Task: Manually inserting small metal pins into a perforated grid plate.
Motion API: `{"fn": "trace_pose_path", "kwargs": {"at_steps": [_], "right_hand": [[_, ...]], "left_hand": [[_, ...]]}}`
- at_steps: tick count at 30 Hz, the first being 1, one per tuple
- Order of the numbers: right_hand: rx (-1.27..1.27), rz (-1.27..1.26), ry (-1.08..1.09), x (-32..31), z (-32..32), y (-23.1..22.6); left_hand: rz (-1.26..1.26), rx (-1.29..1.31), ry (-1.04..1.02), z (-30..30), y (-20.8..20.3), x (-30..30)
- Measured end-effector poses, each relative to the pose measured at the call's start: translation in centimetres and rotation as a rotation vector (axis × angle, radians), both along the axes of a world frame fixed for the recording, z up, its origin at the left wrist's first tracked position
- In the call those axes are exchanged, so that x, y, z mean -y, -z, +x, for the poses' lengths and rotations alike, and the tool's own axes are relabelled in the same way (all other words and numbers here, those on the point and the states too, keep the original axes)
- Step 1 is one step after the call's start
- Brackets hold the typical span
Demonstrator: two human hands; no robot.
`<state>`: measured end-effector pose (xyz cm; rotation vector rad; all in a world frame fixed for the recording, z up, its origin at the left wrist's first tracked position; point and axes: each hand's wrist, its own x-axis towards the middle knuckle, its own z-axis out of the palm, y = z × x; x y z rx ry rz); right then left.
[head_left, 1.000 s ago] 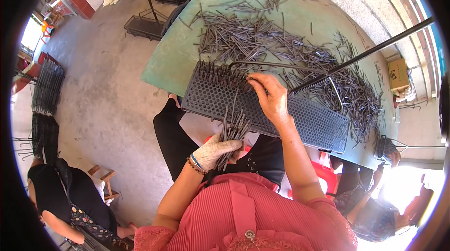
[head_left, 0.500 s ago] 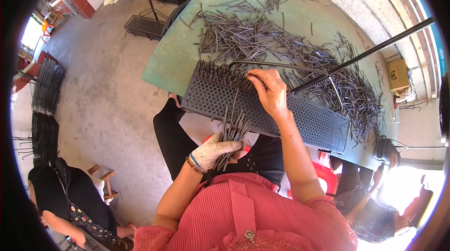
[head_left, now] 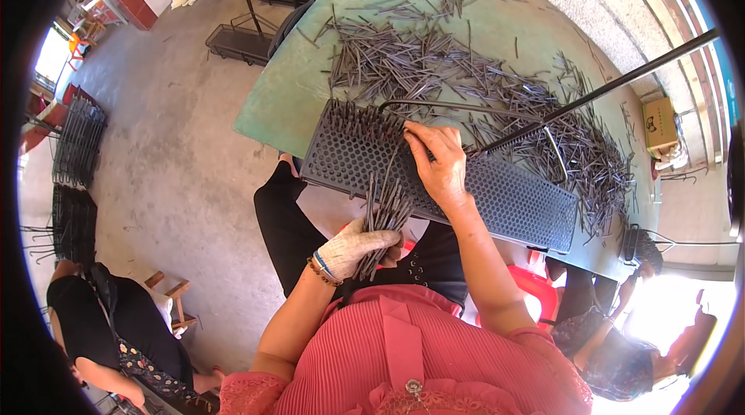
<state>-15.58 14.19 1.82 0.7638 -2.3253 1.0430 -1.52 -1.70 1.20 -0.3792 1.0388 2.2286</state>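
Observation:
My left hand (head_left: 358, 247), in a pale work glove, is closed round a loose bundle of thin dark sticks (head_left: 389, 209), which point upward and fan out. Just beyond it lies a long black panel (head_left: 512, 209) full of small round holes, tilted across my lap and the table edge. Several short dark sticks (head_left: 349, 122) stand upright in the holes at its far left end. My bare right hand (head_left: 441, 160) is over the panel, thumb and fingertips pinched together at the right side of these standing sticks. What the pinch holds is hidden among them.
A green table (head_left: 272, 105) carries a wide heap of loose sticks (head_left: 411, 58). A black metal rod (head_left: 636, 74) slants over the panel's far side. Stacked black racks (head_left: 77, 140) stand at the left. Another person (head_left: 132, 330) is at lower left, a second (head_left: 605, 345) at lower right.
My right hand has shifted slightly left and toward me, its fingertips still pinched by the standing sticks. My left hand and its bundle have barely moved. The person at lower left has shifted a little.

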Motion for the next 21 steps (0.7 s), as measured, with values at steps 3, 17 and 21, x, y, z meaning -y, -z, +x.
{"fn": "trace_pose_path", "kwargs": {"at_steps": [3,17,21], "right_hand": [[-0.042,0.007,-0.04,0.1,-0.2,0.2],[-0.049,0.129,-0.01,0.8,0.1,-0.7],[-0.059,0.132,0.042,0.7,-0.1,-0.8]], "left_hand": [[-0.001,-0.006,-0.002,0.1,0.1,0.0],[-0.073,-0.026,0.026,0.3,0.1,0.1],[-0.023,-0.055,0.056,0.6,0.4,0.9]]}}
